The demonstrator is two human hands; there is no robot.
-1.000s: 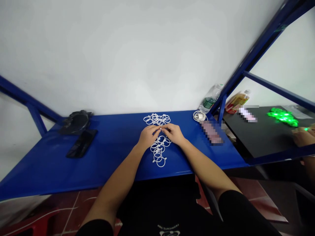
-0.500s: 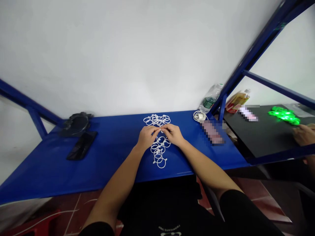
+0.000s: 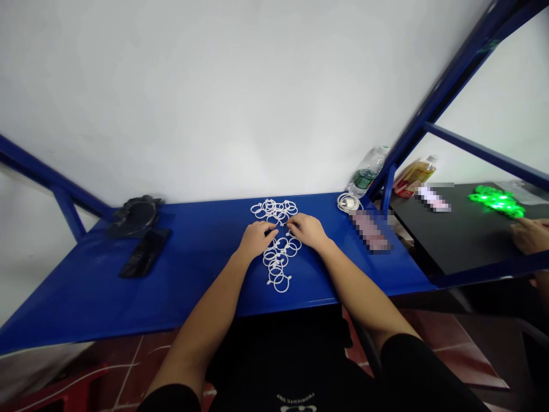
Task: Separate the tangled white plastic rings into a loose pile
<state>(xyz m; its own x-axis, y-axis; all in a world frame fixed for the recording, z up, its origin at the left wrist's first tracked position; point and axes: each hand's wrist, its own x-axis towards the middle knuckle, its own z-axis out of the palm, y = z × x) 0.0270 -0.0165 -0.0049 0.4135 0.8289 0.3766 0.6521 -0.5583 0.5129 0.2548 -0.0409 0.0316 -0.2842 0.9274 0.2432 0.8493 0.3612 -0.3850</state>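
Observation:
Several white rings with small knobs lie linked or overlapping on the blue table. One cluster of white rings is spread close to the wall, beyond my hands. A second chain of white rings runs from between my hands toward the table's front edge. My left hand rests beside the chain on its left, thumb and fingers apart and nothing visible in them. On the other side my right hand is curved near the upper rings of the chain, fingertips slightly parted. Its fingertips may touch a ring; I cannot tell.
To the left lie a black plastic bag and a dark flat case. On the right are a coiled white cable, a water bottle and a blurred-out object. Beyond a blue frame, another person's hand is near green glowing rings.
My hands have drawn apart from a shared pinch at a small white piece. The upper rings of the near chain have shifted slightly to the right.

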